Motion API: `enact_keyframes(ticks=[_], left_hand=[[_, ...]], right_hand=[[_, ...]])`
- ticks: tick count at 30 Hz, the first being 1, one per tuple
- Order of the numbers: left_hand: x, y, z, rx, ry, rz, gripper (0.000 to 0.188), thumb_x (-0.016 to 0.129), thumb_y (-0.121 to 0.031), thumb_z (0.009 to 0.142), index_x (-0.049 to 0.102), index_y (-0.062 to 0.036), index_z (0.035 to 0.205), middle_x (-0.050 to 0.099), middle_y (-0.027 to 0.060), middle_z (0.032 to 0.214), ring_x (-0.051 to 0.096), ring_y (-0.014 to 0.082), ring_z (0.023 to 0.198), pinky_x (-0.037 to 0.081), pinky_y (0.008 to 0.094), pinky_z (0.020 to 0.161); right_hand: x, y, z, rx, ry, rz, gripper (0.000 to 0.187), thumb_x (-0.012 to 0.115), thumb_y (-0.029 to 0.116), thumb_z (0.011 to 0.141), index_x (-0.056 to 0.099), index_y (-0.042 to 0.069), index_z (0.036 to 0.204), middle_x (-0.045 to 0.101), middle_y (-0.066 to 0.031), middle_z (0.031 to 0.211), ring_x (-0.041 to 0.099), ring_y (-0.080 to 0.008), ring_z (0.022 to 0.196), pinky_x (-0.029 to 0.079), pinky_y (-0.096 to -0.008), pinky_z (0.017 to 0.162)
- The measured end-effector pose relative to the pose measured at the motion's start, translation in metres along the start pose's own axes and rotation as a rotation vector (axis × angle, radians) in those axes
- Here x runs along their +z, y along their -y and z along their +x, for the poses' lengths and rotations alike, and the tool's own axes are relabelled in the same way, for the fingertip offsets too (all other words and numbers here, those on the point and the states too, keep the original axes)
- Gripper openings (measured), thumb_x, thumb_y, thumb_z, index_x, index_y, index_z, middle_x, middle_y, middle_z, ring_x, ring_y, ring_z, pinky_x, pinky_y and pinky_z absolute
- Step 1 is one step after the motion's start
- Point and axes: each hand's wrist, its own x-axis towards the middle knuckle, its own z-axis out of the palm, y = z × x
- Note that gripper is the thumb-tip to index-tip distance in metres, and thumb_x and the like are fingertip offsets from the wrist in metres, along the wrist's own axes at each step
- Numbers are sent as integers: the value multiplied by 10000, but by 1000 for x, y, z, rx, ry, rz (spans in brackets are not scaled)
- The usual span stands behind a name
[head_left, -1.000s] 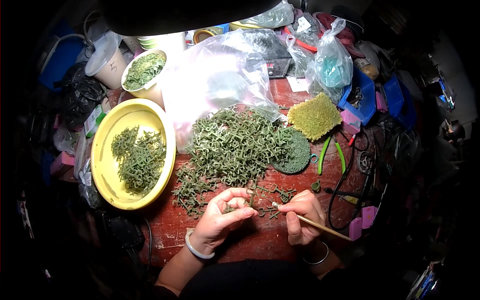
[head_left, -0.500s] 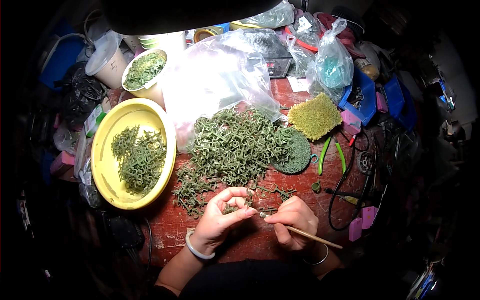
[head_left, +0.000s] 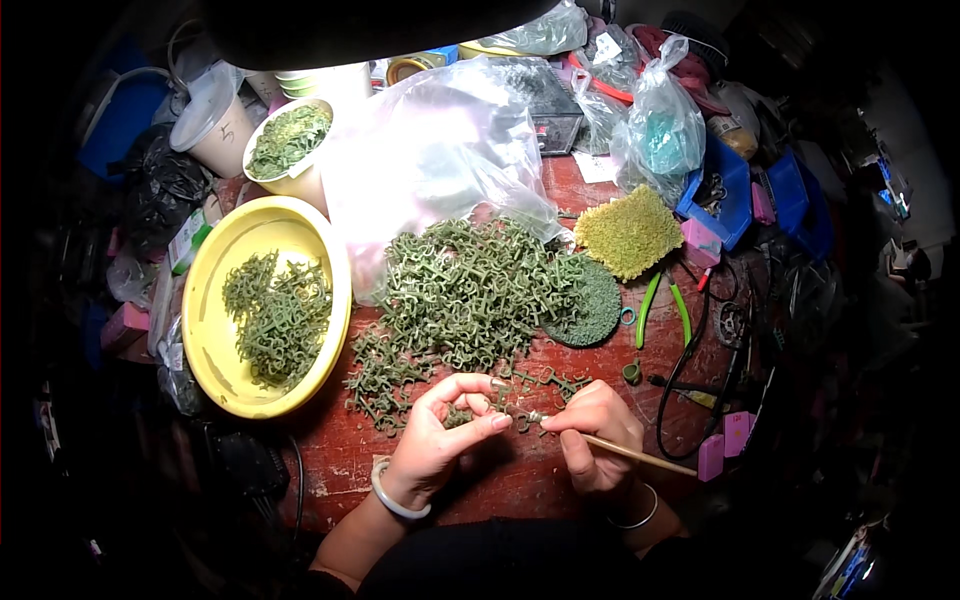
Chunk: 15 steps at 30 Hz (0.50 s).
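Small green branched pieces are pinched in my left hand, thumb and fingers closed around them. My right hand grips a thin wooden-handled tool like a pen, its pale tip end pointing at the held pieces. Whether the tip touches them is too small to tell. Just beyond both hands lies a large heap of similar green pieces on the worn red table. More of these pieces lie in a yellow basin to the left.
A clear plastic bag lies behind the heap. To its right are a round green pad, a yellow-green spongy block and green-handled pliers. Blue bins and pink blocks stand right; a white tub stands back left.
My right hand has shifted slightly right and up with the tool, drawing its tip a little away from my left hand. The left hand stays in place.
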Motion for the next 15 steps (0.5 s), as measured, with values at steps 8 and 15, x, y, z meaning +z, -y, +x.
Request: enact_keyframes(ticks=[8, 15], left_hand=[[-1, 3, 1, 69, -12, 91, 309, 784, 9, 817, 647, -33, 1091, 611, -33, 849, 558, 56, 859, 440, 250, 879], [0, 4, 1, 102, -7, 123, 309, 785, 8, 817, 650, -32, 1093, 607, -37, 843, 557, 56, 858, 444, 239, 857]], right_hand=[[0, 1, 0, 39, 58, 33, 135, 633, -53, 808, 699, 7, 910, 631, -82, 815, 576, -222, 687, 471, -336, 634], [1, -2, 0, 23, 33, 40, 96, 606, 29, 867, 695, 1, 893, 600, -91, 788, 547, -195, 674, 440, -311, 621]])
